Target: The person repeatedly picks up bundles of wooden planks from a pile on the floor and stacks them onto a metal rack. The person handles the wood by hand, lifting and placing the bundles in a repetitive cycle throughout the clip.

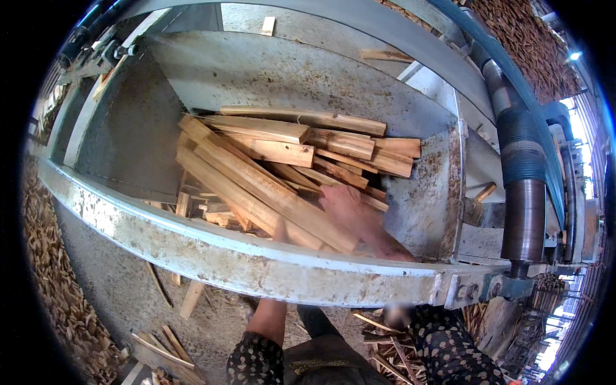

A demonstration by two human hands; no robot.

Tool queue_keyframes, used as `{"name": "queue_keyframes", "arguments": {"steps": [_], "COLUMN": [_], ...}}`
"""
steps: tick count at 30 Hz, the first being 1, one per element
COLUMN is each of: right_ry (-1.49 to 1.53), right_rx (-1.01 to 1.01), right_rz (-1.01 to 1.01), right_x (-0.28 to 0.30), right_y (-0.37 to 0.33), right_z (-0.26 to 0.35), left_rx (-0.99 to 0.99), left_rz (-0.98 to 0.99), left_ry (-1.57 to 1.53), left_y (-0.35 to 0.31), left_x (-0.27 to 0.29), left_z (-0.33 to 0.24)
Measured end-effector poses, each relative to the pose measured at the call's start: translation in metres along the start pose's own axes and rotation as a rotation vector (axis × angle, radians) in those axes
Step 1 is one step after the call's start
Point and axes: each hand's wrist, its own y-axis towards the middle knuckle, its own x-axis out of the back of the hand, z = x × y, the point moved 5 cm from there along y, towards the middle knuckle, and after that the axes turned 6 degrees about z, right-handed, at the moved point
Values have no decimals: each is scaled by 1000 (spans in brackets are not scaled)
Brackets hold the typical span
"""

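A heap of rough wooden slats (pixel 279 151) lies lengthwise in a grey metal trough (pixel 301 70). My right hand (pixel 343 206) reaches over the trough's near side, its fingers bent over slats at the right of the heap. Two long slats (pixel 256 192) lie slanted along the near side. Against the nearest one, a blurred part of my left hand (pixel 280 230) shows, closed on its edge; the other fingers are hidden under the wood. The trough's front beam (pixel 256 266) hides my left wrist.
At the right stands a dark metal roller (pixel 525 218) with a blue-green belt (pixel 536 109) beside it. Loose slats (pixel 170 346) lie on the floor below the beam. Big piles of wood pieces (pixel 58 276) rise at the left and far right. A bolted bracket (pixel 471 292) ends the beam.
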Motion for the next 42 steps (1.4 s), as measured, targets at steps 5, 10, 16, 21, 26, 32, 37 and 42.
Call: {"name": "queue_keyframes", "arguments": {"steps": [5,10,16,21,26,32,37,42], "right_ry": [243,269,152,308,-99,-305,-305,-267], "right_rx": [192,-133,-702,-329,-43,-224,-173,-264], "right_rz": [28,384,698,405,-146,-45,-75,96], "right_x": [-52,-7,55,27,25,51,37,35], "right_y": [-44,-186,-423,-309,-47,-1,-15,1], "right_z": [0,24,-14,15,5,-17,-30,-28], "left_rx": [66,11,81,62,15,36,29,28], "left_rz": [-138,-207,-185,-187,-218,-189,-226,-247], "left_ry": [-60,-73,-131,-115,-81,-89,-72,-45], "left_y": [-28,-37,-35,-31,-36,-33,-48,-51], "left_x": [17,45,35,34,47,46,57,64], "left_z": [6,-26,-1,-8,-26,-13,-20,-28]}}
